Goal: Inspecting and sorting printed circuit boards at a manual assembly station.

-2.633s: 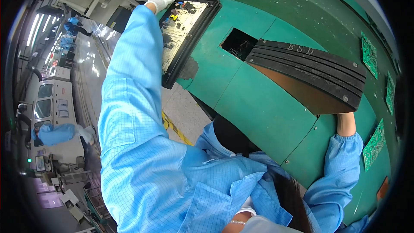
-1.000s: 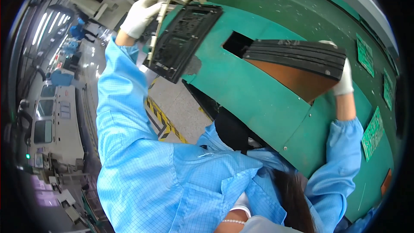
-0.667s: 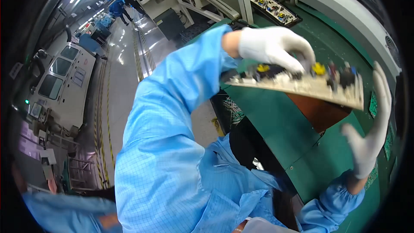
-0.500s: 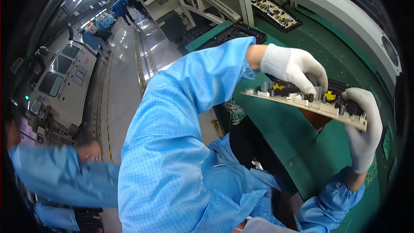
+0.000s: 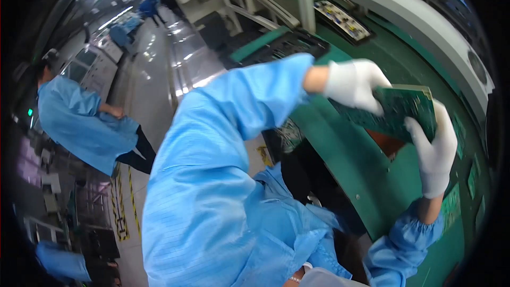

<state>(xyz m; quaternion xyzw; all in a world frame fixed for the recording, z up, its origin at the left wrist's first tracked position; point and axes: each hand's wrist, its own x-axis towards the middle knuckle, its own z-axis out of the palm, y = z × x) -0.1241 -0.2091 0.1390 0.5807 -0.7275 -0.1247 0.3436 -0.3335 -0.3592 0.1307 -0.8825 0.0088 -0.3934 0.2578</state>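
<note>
The circuit board (image 5: 404, 111) has been turned over in the last half second. A moment ago its component side faced up, edge-on, with little yellow and black parts standing along it; now its flat green underside faces the head camera. Both gloved hands have it: the left hand (image 5: 355, 85) has its fingers (image 5: 366, 103) curled shut over the near-left edge, and the right hand (image 5: 435, 151) clamps the lower-right corner, its fingers (image 5: 417, 130) pressed against the face and wrapped round the rim. The board sits between the two sets of fingers, lifted above the green bench (image 5: 340, 154) and touching nothing else. That reads to me as an inspection of the solder side. Off to the left another person in a blue coat (image 5: 79, 122) stands on the floor.
</note>
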